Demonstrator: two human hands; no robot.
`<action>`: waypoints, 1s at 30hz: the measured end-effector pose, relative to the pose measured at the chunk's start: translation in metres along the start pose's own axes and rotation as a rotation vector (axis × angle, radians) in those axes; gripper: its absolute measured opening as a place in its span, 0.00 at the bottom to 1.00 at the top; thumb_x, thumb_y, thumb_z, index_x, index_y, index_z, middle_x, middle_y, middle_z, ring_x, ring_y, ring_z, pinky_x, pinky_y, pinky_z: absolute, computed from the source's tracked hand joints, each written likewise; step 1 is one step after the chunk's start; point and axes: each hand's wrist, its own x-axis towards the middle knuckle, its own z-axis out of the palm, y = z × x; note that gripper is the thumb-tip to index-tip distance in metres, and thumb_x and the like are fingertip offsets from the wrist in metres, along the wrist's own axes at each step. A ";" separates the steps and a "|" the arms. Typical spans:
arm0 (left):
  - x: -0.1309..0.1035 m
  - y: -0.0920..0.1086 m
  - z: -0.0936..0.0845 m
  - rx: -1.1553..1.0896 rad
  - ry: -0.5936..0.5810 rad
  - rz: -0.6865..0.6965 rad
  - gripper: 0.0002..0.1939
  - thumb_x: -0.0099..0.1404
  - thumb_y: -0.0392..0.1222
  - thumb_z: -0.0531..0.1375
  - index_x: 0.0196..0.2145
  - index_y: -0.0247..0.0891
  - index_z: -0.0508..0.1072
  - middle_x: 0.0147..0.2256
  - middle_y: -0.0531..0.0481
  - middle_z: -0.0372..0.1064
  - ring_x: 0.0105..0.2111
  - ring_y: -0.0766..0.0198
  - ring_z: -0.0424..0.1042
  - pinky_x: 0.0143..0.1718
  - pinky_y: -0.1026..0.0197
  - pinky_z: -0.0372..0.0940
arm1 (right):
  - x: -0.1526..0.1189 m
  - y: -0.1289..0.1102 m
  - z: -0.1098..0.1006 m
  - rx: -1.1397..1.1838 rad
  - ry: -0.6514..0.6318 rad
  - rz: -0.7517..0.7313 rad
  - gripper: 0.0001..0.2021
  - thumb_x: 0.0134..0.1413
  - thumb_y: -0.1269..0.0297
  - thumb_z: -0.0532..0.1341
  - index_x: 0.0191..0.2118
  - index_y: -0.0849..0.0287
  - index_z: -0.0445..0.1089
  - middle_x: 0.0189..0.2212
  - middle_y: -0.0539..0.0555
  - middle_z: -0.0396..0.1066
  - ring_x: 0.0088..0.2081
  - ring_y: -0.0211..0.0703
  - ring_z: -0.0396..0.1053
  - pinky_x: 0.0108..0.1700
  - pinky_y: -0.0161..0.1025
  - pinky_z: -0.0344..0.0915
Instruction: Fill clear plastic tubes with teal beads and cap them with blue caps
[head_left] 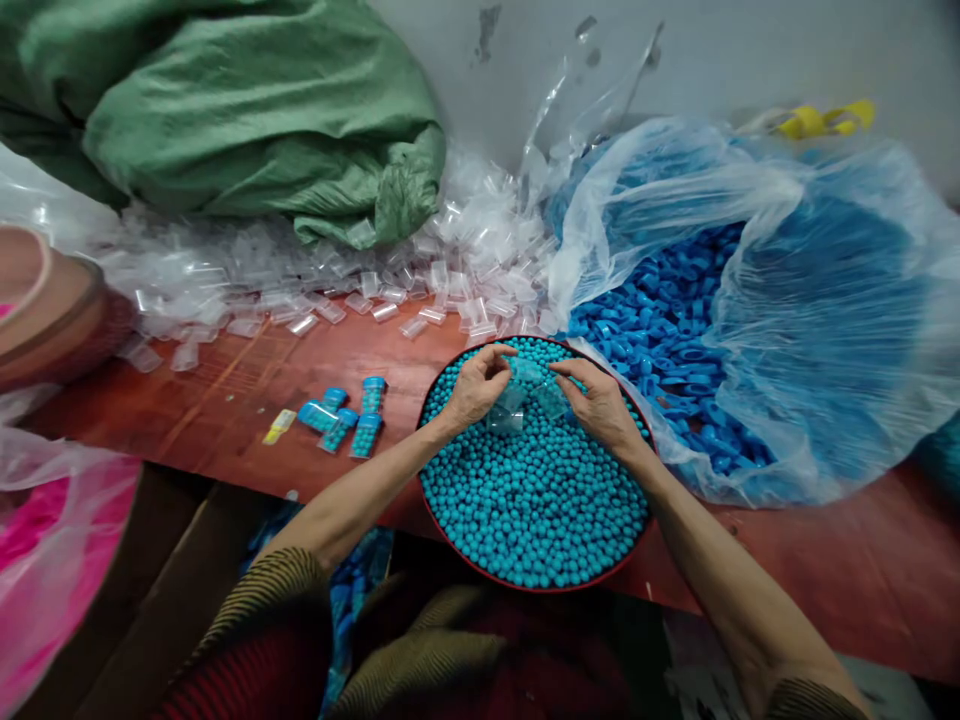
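A round basin [436,520] with a dark red rim is filled with small blue balls [536,500]. Over its far half, my left hand [480,385] has curled fingers around small clear plastic containers [505,420]. My right hand [596,400] faces it with thumb and fingertips pinched on another clear container [553,400]. The two hands are close together but apart; clear plastic and blue balls between them are partly blurred. Left of the basin lie several small containers of blue balls with blue caps [366,435].
Loose clear containers [450,285] are heaped along the wall beneath a green sack [262,120]. An open plastic bag [817,300] of blue caps [660,330] stands right of the basin. A yellow-and-clear piece [280,427] lies on the red table [225,400]; a pinkish tub [52,310] stands at left.
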 end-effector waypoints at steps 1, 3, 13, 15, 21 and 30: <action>-0.005 0.003 -0.003 0.031 0.040 0.013 0.13 0.57 0.35 0.53 0.41 0.36 0.68 0.26 0.55 0.62 0.25 0.71 0.62 0.29 0.67 0.58 | -0.002 -0.003 -0.003 -0.012 -0.017 -0.002 0.12 0.57 0.66 0.54 0.42 0.59 0.72 0.40 0.58 0.74 0.45 0.46 0.70 0.50 0.45 0.65; -0.017 0.008 -0.011 0.140 0.108 0.030 0.12 0.60 0.35 0.51 0.41 0.36 0.69 0.28 0.53 0.64 0.27 0.69 0.63 0.31 0.66 0.59 | -0.010 -0.011 -0.007 -0.037 -0.066 0.005 0.12 0.58 0.66 0.54 0.42 0.57 0.72 0.40 0.56 0.74 0.43 0.45 0.71 0.49 0.44 0.66; -0.083 0.008 -0.019 0.899 -0.074 0.006 0.15 0.64 0.42 0.54 0.47 0.36 0.68 0.39 0.44 0.67 0.41 0.56 0.66 0.47 0.53 0.61 | -0.036 -0.045 0.037 -0.437 -0.301 0.012 0.13 0.58 0.60 0.56 0.47 0.59 0.67 0.39 0.60 0.72 0.41 0.50 0.70 0.39 0.41 0.65; -0.082 0.009 -0.015 0.976 -0.151 0.019 0.16 0.64 0.45 0.55 0.48 0.38 0.68 0.39 0.45 0.66 0.42 0.56 0.65 0.46 0.53 0.62 | -0.037 -0.045 0.045 -0.480 -0.311 0.024 0.12 0.58 0.61 0.56 0.45 0.59 0.67 0.38 0.60 0.72 0.39 0.50 0.69 0.39 0.41 0.64; -0.077 0.015 -0.015 0.960 -0.219 0.019 0.11 0.64 0.44 0.55 0.43 0.38 0.69 0.38 0.46 0.65 0.41 0.57 0.66 0.43 0.57 0.63 | -0.048 -0.039 0.045 -0.317 -0.368 -0.113 0.09 0.59 0.67 0.54 0.43 0.57 0.69 0.37 0.56 0.73 0.39 0.47 0.67 0.42 0.42 0.63; -0.072 0.013 -0.024 1.056 -0.413 0.016 0.13 0.65 0.47 0.55 0.43 0.41 0.71 0.35 0.47 0.66 0.36 0.59 0.68 0.39 0.59 0.63 | -0.018 -0.043 0.028 -0.369 -0.368 -0.104 0.15 0.58 0.71 0.51 0.49 0.55 0.68 0.45 0.57 0.69 0.43 0.45 0.67 0.41 0.39 0.64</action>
